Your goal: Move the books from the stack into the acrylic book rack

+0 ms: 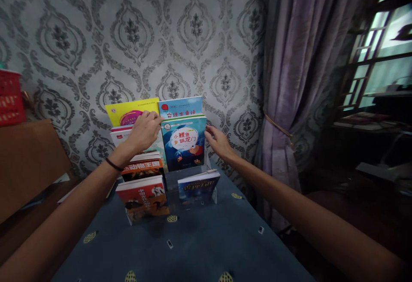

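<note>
Between my two hands stands a blue children's book (184, 155) with a fish and a white title bubble on its cover. The fingers of my left hand (146, 129) are closed at its top left corner. My right hand (219, 141) has its fingers bent against the book's right edge. Behind it rises a light blue book (180, 105). A yellow book (128, 107) and a pale book (117, 135) stand to the left, partly covered by my left hand. Nearer to me are an orange-titled animal book (144, 168), a red book (144, 198) and a dark blue book (198, 187), leaning back in a clear rack.
The books stand on a dark blue patterned tablecloth (193, 247) against a patterned wall (225, 59). A cardboard box (32, 157) and a red plastic basket (11, 97) are at the left. A purple curtain (289, 67) hangs at the right, before a window (370, 59).
</note>
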Demonstrator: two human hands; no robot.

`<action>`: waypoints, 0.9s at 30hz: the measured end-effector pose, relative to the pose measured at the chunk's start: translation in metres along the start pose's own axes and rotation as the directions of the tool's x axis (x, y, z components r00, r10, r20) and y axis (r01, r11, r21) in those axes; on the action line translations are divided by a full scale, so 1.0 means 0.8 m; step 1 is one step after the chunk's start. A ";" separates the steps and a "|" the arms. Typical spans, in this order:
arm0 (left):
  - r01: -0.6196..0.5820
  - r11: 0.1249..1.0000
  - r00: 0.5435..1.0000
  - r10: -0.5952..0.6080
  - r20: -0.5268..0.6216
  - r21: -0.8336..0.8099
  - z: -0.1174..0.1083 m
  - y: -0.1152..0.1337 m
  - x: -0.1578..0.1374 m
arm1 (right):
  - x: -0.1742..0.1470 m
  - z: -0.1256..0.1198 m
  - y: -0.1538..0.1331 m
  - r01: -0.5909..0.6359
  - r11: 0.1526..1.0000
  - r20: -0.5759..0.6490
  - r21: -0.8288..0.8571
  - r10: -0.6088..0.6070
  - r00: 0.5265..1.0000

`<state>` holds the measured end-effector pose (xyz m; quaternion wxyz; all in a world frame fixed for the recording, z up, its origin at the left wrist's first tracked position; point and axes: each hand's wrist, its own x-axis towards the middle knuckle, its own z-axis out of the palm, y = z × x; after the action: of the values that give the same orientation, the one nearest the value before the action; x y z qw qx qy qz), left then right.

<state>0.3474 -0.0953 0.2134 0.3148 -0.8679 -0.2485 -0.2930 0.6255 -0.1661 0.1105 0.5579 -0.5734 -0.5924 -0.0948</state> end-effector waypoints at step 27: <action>0.020 0.994 0.998 -0.027 -0.064 -0.106 0.017 0.000 0.002 | -0.044 0.004 0.013 -0.184 0.975 0.146 0.124 0.166 0.975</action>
<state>0.3531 -0.0855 0.2063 0.2732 -0.8703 -0.2326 -0.3375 0.6221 -0.1805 0.0769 0.5606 -0.5890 -0.5810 0.0347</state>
